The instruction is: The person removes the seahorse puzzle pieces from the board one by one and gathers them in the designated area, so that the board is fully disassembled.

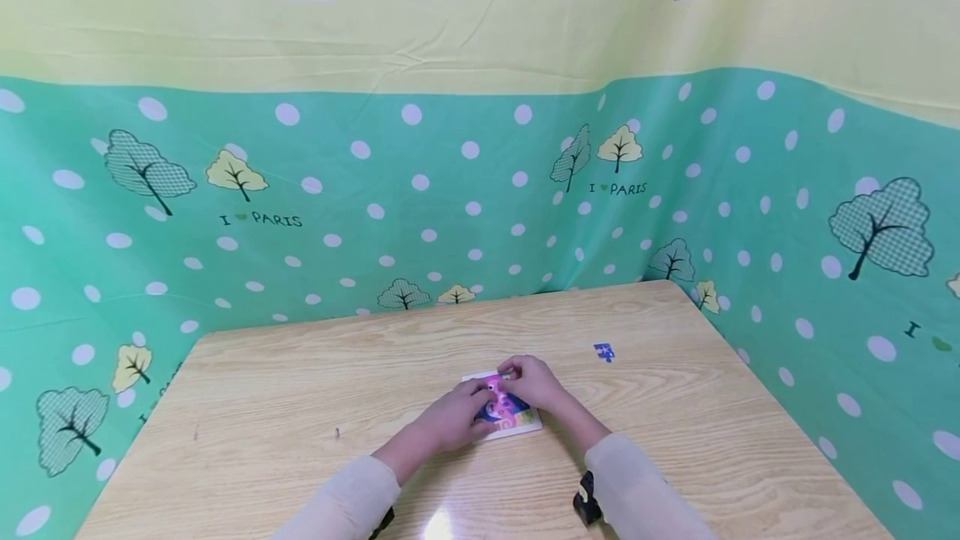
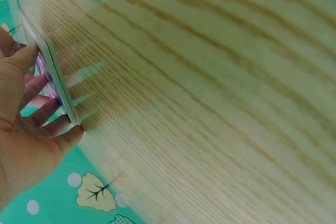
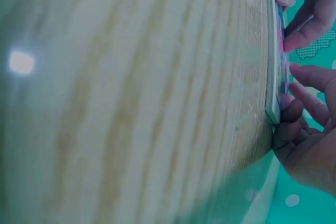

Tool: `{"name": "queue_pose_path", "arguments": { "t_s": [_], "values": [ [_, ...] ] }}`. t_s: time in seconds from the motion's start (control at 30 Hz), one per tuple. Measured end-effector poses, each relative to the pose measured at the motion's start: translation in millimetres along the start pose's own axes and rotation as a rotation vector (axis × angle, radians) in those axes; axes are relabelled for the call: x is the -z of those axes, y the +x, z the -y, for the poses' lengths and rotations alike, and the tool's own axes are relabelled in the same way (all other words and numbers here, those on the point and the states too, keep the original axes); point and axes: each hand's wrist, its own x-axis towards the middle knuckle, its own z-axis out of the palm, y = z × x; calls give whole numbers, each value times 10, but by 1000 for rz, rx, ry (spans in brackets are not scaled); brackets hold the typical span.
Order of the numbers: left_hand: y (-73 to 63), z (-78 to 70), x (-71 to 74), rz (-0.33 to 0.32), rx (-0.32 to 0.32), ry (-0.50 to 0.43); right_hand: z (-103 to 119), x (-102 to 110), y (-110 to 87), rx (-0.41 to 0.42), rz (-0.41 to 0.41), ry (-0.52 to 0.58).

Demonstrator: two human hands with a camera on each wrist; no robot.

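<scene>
A small jigsaw puzzle (image 1: 517, 417) with a pink, blue and purple picture and a pale border lies on the wooden table, low over its surface. My left hand (image 1: 452, 418) holds it at the left, thumb by the near edge and fingertips on the picture. At its right side my right hand (image 1: 531, 383) grips with bent fingers; thumb and forefinger meet the picture near the far edge. In the right wrist view, curled fingers (image 3: 290, 132) of that hand lie against the board's edge. Both hands cover much of the picture.
A loose blue jigsaw piece (image 1: 603, 352) lies farther back on the table (image 1: 300, 390), to the right. A green and yellow patterned cloth (image 1: 442, 157) hangs behind and around it. A black object (image 1: 587, 500) sits beside the right sleeve.
</scene>
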Motion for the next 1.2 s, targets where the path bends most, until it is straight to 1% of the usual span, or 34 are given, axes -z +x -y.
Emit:
{"name": "queue_pose_path", "arguments": {
  "t_s": [0.2,0.43,0.63,0.83,1.2],
  "values": [
    [7,9,-9,-2,-5,5,2,-7,11,-10,4,-26],
    [-5,-6,-6,-3,-2,-1,-1,-20,7,-12,9,-18],
    [-11,-9,-3,6,18,-22,2,-13,15,-26,5,-25],
    [-10,0,-13,10,23,-24,7,-15,15,-29,4,-36],
    [-4,10,-17,7,23,-27,17,-17,17,-29,-1,-17]
  ]
}}
